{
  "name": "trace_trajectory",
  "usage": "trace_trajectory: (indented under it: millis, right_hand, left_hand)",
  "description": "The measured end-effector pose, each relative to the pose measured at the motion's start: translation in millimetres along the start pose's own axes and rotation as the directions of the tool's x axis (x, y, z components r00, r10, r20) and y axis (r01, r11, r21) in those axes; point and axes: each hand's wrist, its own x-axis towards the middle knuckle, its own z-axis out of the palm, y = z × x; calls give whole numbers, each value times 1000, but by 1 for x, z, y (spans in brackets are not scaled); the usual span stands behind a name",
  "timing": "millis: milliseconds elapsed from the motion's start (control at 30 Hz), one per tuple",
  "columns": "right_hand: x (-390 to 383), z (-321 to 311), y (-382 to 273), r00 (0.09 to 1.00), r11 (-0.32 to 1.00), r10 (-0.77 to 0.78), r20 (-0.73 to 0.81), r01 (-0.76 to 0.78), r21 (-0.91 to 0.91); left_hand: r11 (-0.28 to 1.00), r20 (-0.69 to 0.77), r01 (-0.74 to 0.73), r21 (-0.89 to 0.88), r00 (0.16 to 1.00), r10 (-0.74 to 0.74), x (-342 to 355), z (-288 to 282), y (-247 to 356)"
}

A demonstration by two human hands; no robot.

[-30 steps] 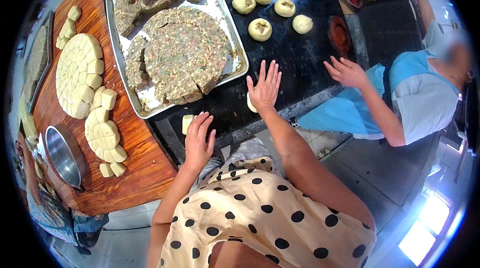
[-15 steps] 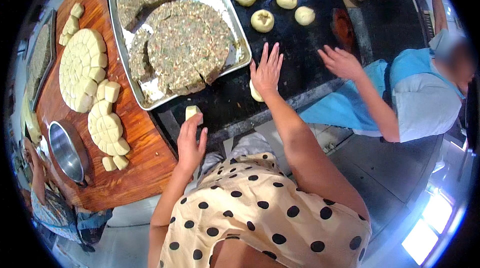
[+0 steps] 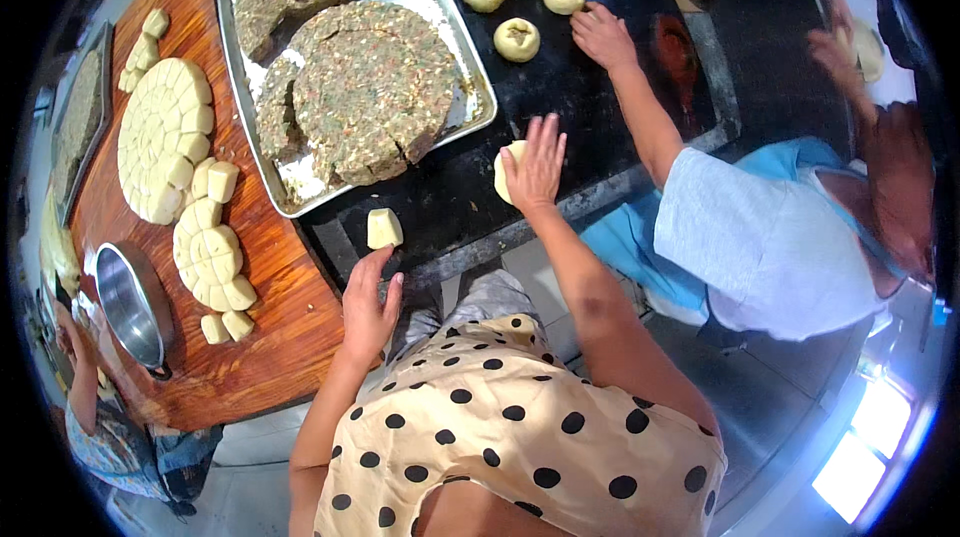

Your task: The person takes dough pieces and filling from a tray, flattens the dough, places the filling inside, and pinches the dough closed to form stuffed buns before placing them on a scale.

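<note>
My right hand point(image 3: 541, 169) lies flat with fingers stretched, its palm side over the edge of a pale flattened dough round point(image 3: 508, 177) on the black worktop. The hand covers part of that round. Just below a small block of dough point(image 3: 384, 229) is my left hand point(image 3: 368, 309), fingers apart; its index fingertip is close to the block, and I cannot tell if they touch. Farther off, a co-worker's hand point(image 3: 606, 37) reaches to one of several filled dough balls point(image 3: 517, 40) with openings on top.
A metal tray point(image 3: 488, 118) holds a large round slab of speckled filling point(image 3: 375, 92) and broken chunks. On the wooden board point(image 3: 285, 322) at left are many cut dough pieces point(image 3: 165, 142) and a steel bowl point(image 3: 135, 307). A co-worker in a blue apron stands close at right.
My left hand has drawn back from the dough block. My right hand has shifted slightly down, showing more of the round. The co-worker's hand moved to the filled balls; one ball has gone.
</note>
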Motion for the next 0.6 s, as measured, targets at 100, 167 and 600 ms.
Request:
trace_trajectory:
  millis: [100, 167, 600]
  right_hand:
    - [10, 3, 8, 1000, 1000, 3, 2, -3, -5]
    - [-1, 6, 12, 998, 996, 40, 45, -44, 82]
    - [-14, -1, 38, 861, 764, 412, 299, -505, 402]
  left_hand:
    - [997, 12, 45, -60, 999, -44, -2, 2, -3]
    - [993, 25, 44, -105, 999, -41, -3, 2, 1]
    - [993, 58, 14, -115, 998, -8, -18, 2, -7]
